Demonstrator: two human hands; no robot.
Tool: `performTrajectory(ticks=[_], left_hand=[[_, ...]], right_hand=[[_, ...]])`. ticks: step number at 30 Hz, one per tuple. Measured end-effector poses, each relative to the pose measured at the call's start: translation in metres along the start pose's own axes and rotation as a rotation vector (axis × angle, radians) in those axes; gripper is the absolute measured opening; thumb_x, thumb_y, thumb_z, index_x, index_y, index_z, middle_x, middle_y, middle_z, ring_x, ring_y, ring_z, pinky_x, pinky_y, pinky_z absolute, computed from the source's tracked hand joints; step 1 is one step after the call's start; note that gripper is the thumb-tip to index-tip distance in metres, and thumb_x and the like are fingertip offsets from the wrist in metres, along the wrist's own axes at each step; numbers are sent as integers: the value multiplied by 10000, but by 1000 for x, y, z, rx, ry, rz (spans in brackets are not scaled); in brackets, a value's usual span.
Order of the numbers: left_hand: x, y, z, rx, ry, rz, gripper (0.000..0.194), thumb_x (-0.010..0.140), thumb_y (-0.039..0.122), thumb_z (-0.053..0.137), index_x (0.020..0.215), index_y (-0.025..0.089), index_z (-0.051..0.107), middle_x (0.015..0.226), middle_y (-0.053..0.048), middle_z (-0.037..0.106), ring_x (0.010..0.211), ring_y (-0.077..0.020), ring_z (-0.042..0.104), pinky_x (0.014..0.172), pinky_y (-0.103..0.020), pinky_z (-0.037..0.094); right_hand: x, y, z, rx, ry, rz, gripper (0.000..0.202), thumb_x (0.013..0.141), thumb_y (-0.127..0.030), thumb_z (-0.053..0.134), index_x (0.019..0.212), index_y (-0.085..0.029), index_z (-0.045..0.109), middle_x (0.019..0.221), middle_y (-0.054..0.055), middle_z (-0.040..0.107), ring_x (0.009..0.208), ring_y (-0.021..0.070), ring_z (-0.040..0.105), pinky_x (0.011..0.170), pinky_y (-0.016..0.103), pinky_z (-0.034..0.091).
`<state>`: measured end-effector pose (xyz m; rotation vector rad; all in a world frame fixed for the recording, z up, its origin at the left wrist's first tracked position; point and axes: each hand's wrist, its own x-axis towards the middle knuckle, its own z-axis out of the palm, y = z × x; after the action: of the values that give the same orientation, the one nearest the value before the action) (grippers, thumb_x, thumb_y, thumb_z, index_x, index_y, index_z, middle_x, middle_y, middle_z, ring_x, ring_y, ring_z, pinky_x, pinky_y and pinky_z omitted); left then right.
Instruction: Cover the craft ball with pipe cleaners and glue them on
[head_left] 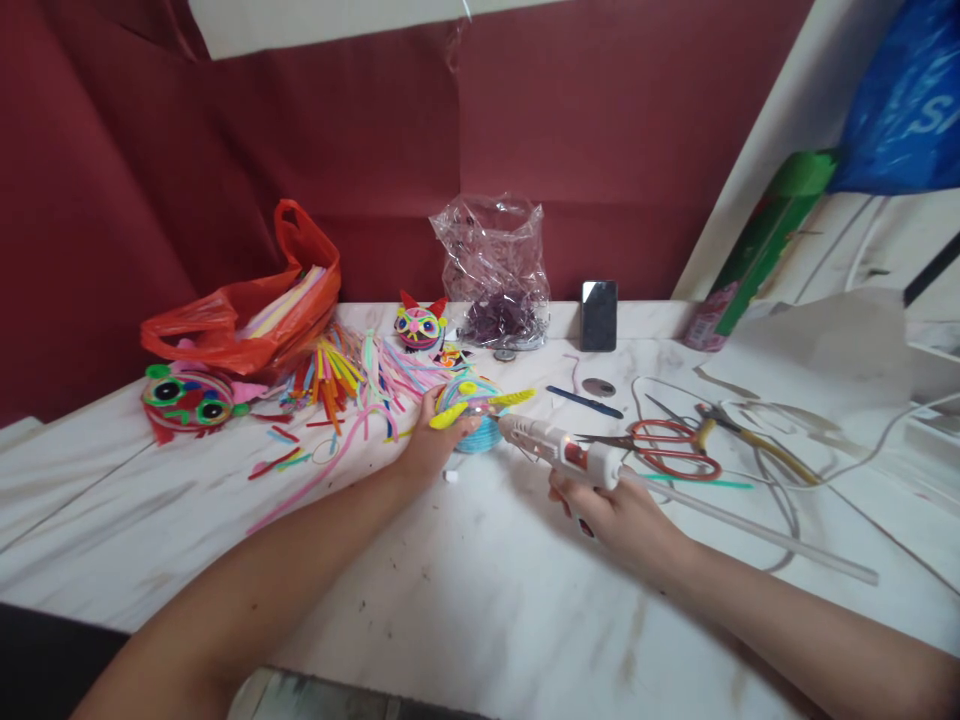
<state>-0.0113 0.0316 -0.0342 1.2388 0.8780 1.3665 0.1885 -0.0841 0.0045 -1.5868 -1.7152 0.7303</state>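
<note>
Near the middle of the table, my left hand (437, 440) grips a round craft figure (480, 432) wound in light blue, with yellow ear-like pieces sticking out to both sides. My right hand (600, 505) is wrapped round the handle of a white glue gun (551, 447). The gun's nozzle points left and is at the figure's right side; whether it touches is too small to tell. A long clear glue stick (780, 533) extends from behind the gun to the right.
Orange-handled scissors (675, 448), yellow-handled pliers (772, 452) and a cable lie right. Behind are a phone (598, 316), a clear bag (499, 290) and a finished-looking figure (420, 326). Left are a red bag (225, 325), pipe cleaners (330, 375) and another figure (191, 402).
</note>
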Motion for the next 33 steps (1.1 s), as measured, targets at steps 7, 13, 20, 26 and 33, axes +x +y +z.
performTrajectory(ticks=[7,13,20,26,33], left_hand=[[-2,3,1,-6,-6,1,642,601,223,758,1159,222,442,1121,-46,584,1010,-197,591,869,-326,481],[0,2,0,12,-17,0,643,615,240,755,1164,229,420,1122,-38,580,1027,-193,584,895,-333,473],[1,-1,-2,11,-16,7,655,620,236,755,1180,238,416,1123,-32,574,1029,-195,581,889,-333,472],[0,0,-1,-5,-7,1,661,604,221,763,1175,228,429,1060,-22,586,965,-193,586,839,-318,479],[2,-3,-1,-14,-2,0,707,610,219,765,1221,247,411,1047,-24,593,948,-173,601,834,-306,488]], right_hand=[[1,3,0,45,9,28,302,794,-424,427,663,-191,568,559,-9,529,503,139,499,474,257,381],[2,1,1,22,17,-2,300,795,-421,411,660,-193,553,554,-9,528,501,141,500,478,261,387],[2,3,1,12,-24,-12,318,796,-438,398,666,-197,559,583,0,539,523,149,515,491,269,396],[1,3,1,23,-21,-9,313,803,-437,391,686,-201,559,604,2,547,541,150,518,507,270,400],[1,5,0,-10,-38,35,327,789,-461,402,710,-197,577,600,9,562,517,153,513,488,272,396]])
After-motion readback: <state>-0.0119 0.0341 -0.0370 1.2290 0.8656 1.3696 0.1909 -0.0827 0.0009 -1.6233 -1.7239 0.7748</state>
